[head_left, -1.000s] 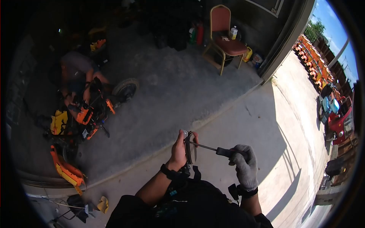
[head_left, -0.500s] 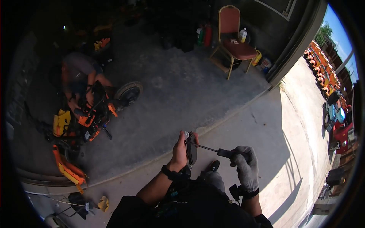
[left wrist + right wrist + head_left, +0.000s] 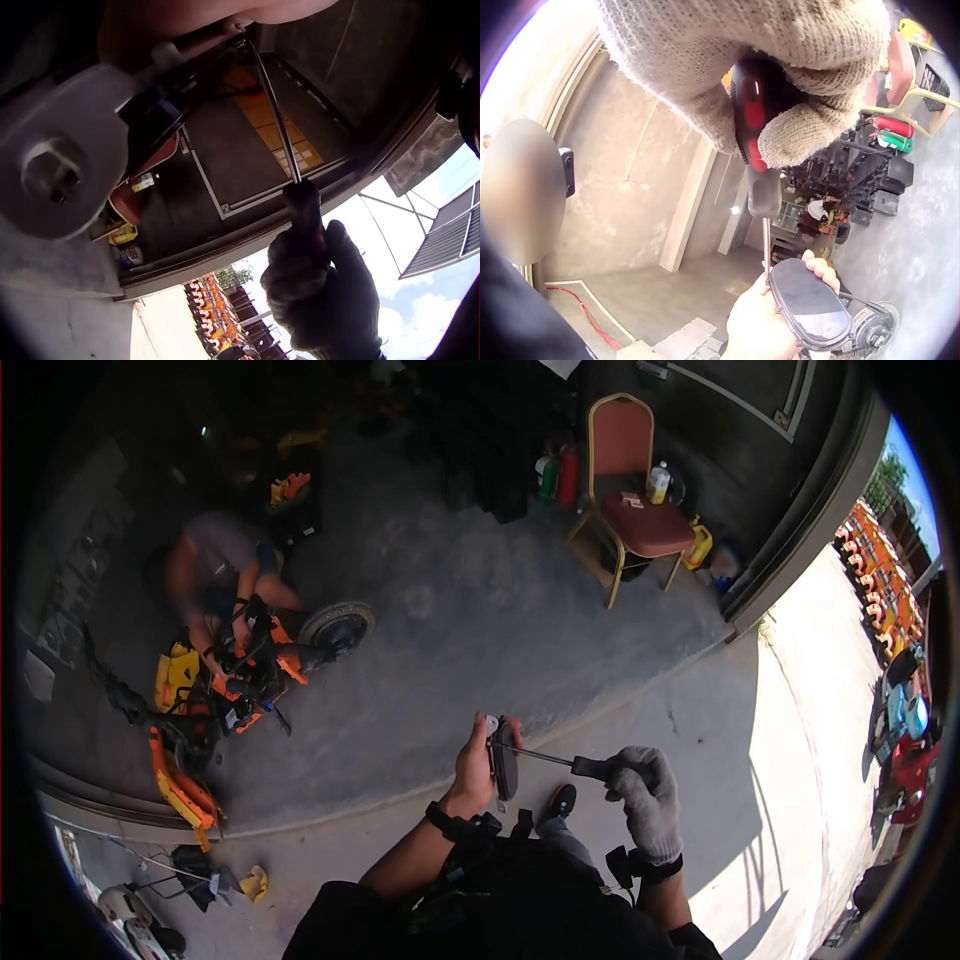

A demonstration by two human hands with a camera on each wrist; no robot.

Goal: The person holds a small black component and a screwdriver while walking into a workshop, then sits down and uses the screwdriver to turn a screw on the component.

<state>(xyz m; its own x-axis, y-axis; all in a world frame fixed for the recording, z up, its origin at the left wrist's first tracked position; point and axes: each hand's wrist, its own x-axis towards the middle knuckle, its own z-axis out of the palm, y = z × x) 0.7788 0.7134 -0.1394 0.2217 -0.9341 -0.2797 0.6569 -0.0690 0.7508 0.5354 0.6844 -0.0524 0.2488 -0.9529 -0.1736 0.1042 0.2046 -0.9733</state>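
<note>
My L hand [image 3: 472, 772] grips the oval unit [image 3: 810, 301] by its rim, in front of me, R hand [image 3: 650, 810] fingers round the screwdriver [image 3: 590, 767]; unit's prob. light, stiff, slick-faced, crackable, so edges only, tho tip contact's unclear.

Dim interior opening onto a bright yard. The grey concrete floor [image 3: 470, 610] ends at a curved-looking edge, beyond which lies paler paving [image 3: 805, 710], divided by a sharp boundary between shade and strong sunlight. A red-padded chair [image 3: 621, 440] with a gold-coloured frame stands near the dark wall [image 3: 700, 425], a bottle [image 3: 658, 482] upright on its seat. Red [image 3: 568, 474] and green cylinders [image 3: 546, 479] stand beside it. Outside, blue sky [image 3: 908, 468] shows; the left wrist view adds clouds and a ribbed panel [image 3: 448, 232].
</note>
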